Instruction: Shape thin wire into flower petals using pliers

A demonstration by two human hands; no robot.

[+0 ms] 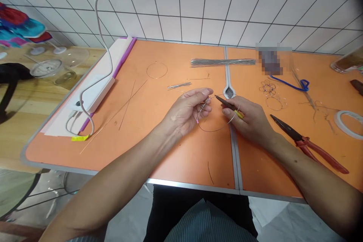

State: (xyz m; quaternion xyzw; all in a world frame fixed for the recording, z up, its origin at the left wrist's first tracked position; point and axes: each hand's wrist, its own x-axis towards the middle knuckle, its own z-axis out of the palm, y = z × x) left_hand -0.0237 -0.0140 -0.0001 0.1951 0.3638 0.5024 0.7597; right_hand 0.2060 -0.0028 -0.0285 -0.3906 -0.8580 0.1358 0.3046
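My left hand (188, 110) is closed, pinching a thin wire loop (211, 131) with small twisted bends and a bit of pink on it. The loop hangs in a curve between my hands, above the orange table (167, 147). In my right hand (251, 119) is a small pair of pliers (225, 102) with yellow on the handle, its dark tips pointing left at the wire by my left fingertips. Whether the jaws grip the wire is too small to tell. My fingers cover much of the pliers' handles.
Red-handled long-nose pliers (303, 141) lie at the right, near a white tape ring (347, 133). A bundle of straight wires (222, 62) and some short wires (179, 86) lie behind my hands. A white power strip (99, 100) with a cable stands left.
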